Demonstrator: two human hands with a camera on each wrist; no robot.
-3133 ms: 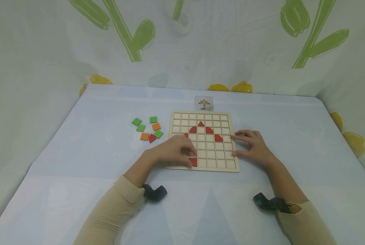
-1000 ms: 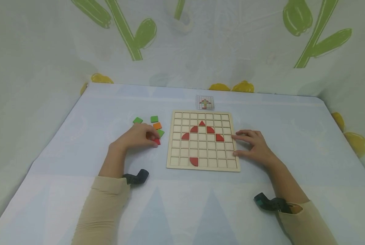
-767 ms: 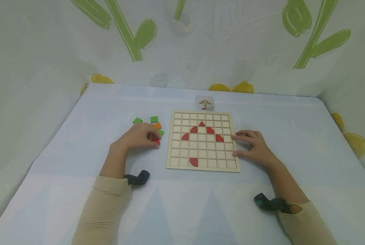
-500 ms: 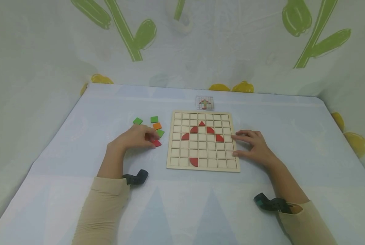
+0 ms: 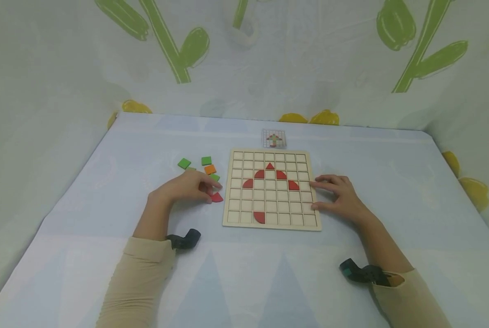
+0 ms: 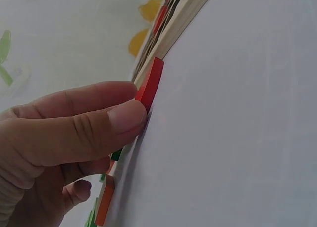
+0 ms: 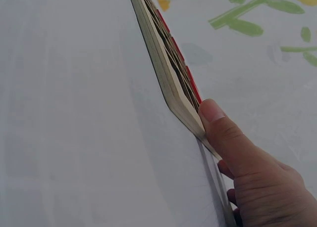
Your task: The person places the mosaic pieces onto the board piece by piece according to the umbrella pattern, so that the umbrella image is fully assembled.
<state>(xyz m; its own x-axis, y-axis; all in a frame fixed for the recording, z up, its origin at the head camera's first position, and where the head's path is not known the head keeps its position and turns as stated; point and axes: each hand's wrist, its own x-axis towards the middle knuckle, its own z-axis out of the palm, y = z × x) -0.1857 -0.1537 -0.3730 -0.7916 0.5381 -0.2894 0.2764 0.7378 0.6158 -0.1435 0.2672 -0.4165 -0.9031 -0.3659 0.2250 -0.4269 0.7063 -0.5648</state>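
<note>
My left hand (image 5: 188, 187) pinches a red quarter-circle tile (image 5: 217, 197) between thumb and forefinger, just left of the wooden grid board (image 5: 225, 217). In the left wrist view the red tile (image 6: 152, 81) sticks out past the thumb tip, close over the tabletop. Several red tiles lie in the board's cells: a triangle (image 5: 270, 166) at the top, quarter circles below it on both sides, and one quarter circle (image 5: 259, 217) in the bottom row. My right hand (image 5: 342, 196) rests at the board's right edge, thumb and fingertips touching it; the right wrist view shows the thumb (image 7: 213, 111) against the rim.
Beyond the left hand lie loose square tiles, among them a green one (image 5: 206, 161) and an orange one (image 5: 209, 169); the hand covers part of this group. A small pattern card (image 5: 274, 138) lies behind the board. A patterned curtain (image 5: 293, 59) closes off the table's back.
My left hand has left the board's bottom-row red tile and gone left to the loose tiles. Lately the red quarter-circle tile has slid slightly toward the board with it. The right hand stays put.
</note>
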